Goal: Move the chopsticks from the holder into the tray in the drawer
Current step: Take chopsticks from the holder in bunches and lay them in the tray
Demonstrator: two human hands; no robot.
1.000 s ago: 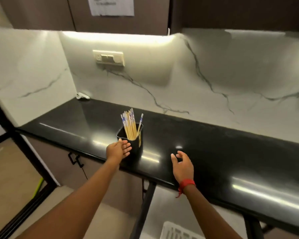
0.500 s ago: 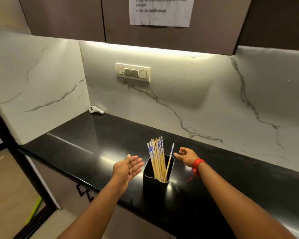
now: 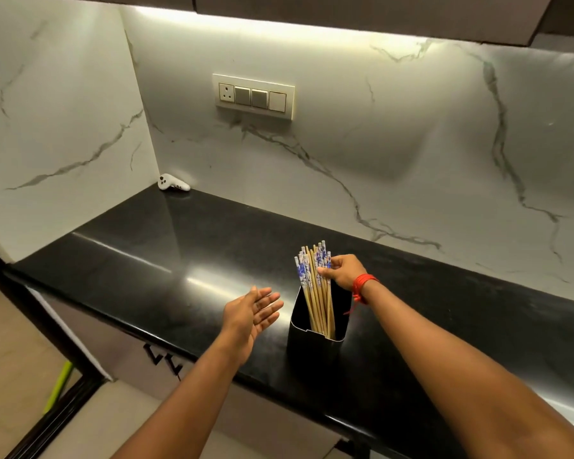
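Note:
A black square holder point(image 3: 315, 352) stands on the black countertop point(image 3: 179, 260) near its front edge. Several wooden chopsticks point(image 3: 314, 286) with blue-and-white tops stand bunched in it. My right hand point(image 3: 343, 271), with a red thread at the wrist, has its fingers wrapped around the upper part of the chopstick bunch from the right. My left hand point(image 3: 251, 314) hovers open, palm facing right, just left of the holder and apart from it. No drawer or tray is in view.
A small white controller point(image 3: 173, 184) lies in the back left corner of the counter. A switch panel point(image 3: 254, 96) sits on the marble wall. Black cabinet handles point(image 3: 164, 359) show under the counter edge at the left.
The view has come closer and tilted. My right hand moved from behind the holder onto the chopsticks and closed around them. My left hand stays open beside the holder.

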